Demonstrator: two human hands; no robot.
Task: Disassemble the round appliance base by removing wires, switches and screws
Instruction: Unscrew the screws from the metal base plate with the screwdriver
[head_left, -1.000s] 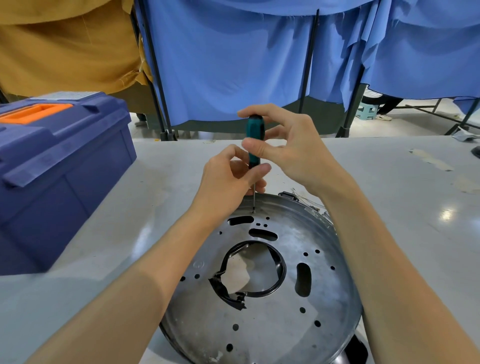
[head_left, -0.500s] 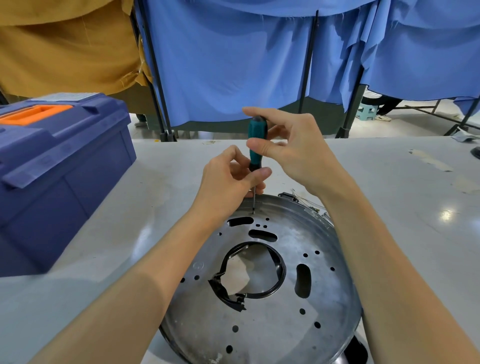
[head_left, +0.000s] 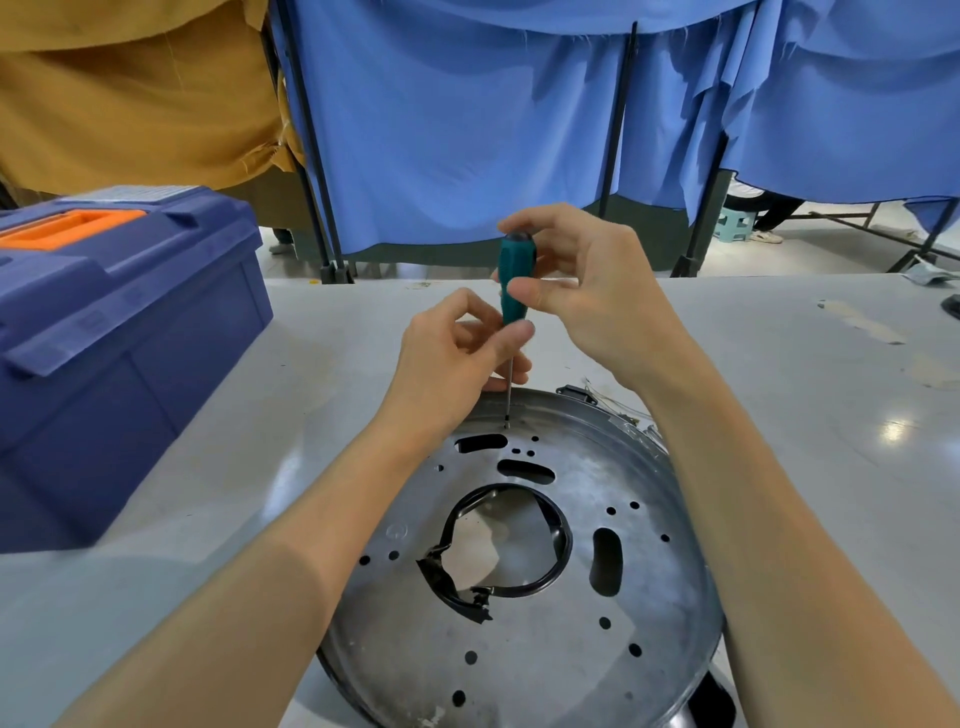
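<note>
Round appliance base (head_left: 524, 670); left hand (head_left: 448, 359), right hand (head_left: 589, 293) grip pinching screwdriver (head_left: 515, 278); seemingly closed toolbox (head_left: 119, 343).

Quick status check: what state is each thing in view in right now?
Round base: flat on the table.
Screwdriver: upright, tip on the base near its far rim.
Left hand: pinches the screwdriver's lower end.
Right hand: pinches its handle.
Black ring: torn and bent in the centre hole.
Toolbox: lid shut.
</note>
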